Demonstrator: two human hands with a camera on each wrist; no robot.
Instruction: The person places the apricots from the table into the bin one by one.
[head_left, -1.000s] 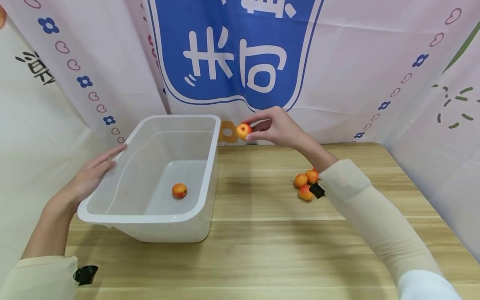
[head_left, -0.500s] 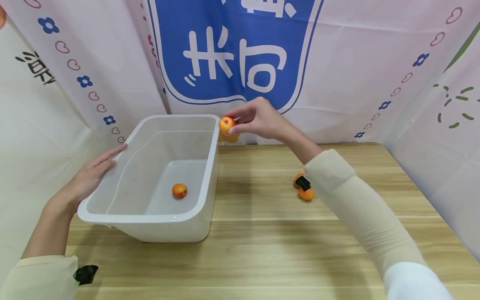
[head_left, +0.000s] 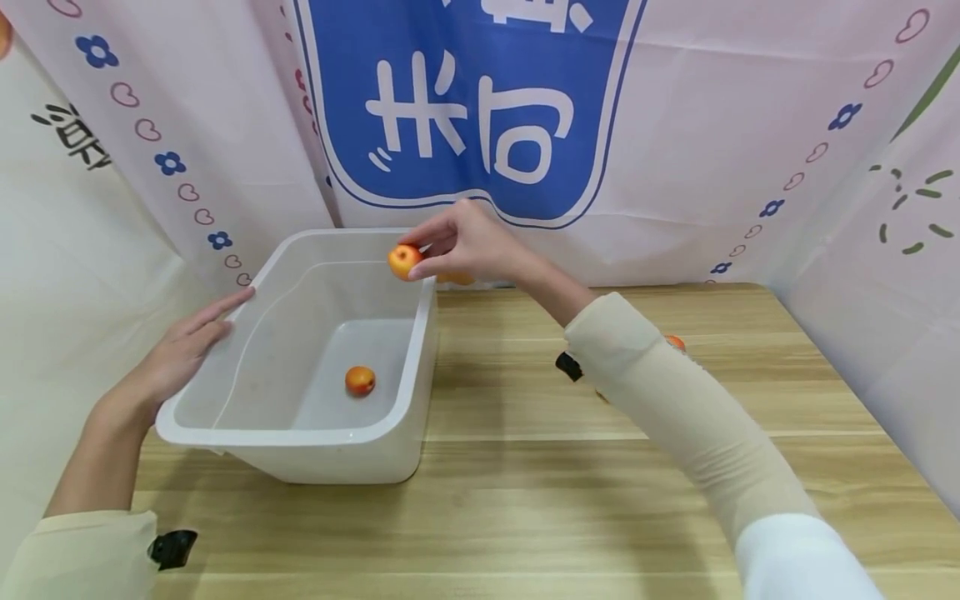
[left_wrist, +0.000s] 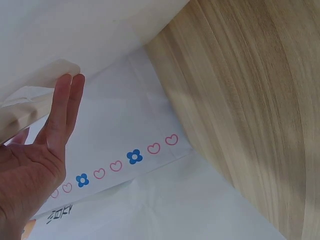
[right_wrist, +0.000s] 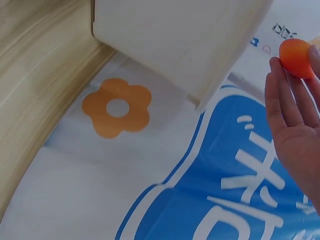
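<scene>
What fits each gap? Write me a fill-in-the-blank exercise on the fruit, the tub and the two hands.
1. The right hand pinches one orange fruit above the white ____.
2. Inside the tub lies ____ fruit.
3. The left hand rests with straight fingers on the tub's ____ rim.
4. The tub stands on a ____ table.

Missing words: tub; one; left; wooden

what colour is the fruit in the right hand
Orange with a reddish blush. The fruit, pinched by the right hand over the white tub, shows best in the head view.
</scene>
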